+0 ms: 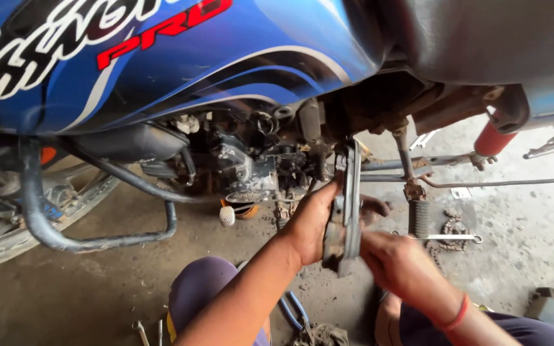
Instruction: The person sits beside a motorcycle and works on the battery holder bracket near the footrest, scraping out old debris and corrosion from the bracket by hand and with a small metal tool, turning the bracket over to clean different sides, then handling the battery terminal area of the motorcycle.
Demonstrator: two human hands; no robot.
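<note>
I crouch beside a blue motorcycle (pixel 181 57) whose dirty engine (pixel 251 166) sits just ahead of my hands. My left hand (pixel 312 221) grips a long, grimy metal bracket (pixel 347 205) from its left side. The bracket stands nearly upright, its top reaching the frame under the engine. My right hand (pixel 399 263), with a red band on the wrist, holds the bracket's lower end from the right. Next to it hangs a footrest rod with a coiled spring (pixel 419 218).
A black crash guard tube (pixel 65 237) curves at the left in front of the front wheel. A wrench (pixel 447 238) and a chain piece (pixel 453 227) lie on the concrete floor at the right. Small tools (pixel 142 332) lie near my knees. A red shock absorber (pixel 492 138) is at the upper right.
</note>
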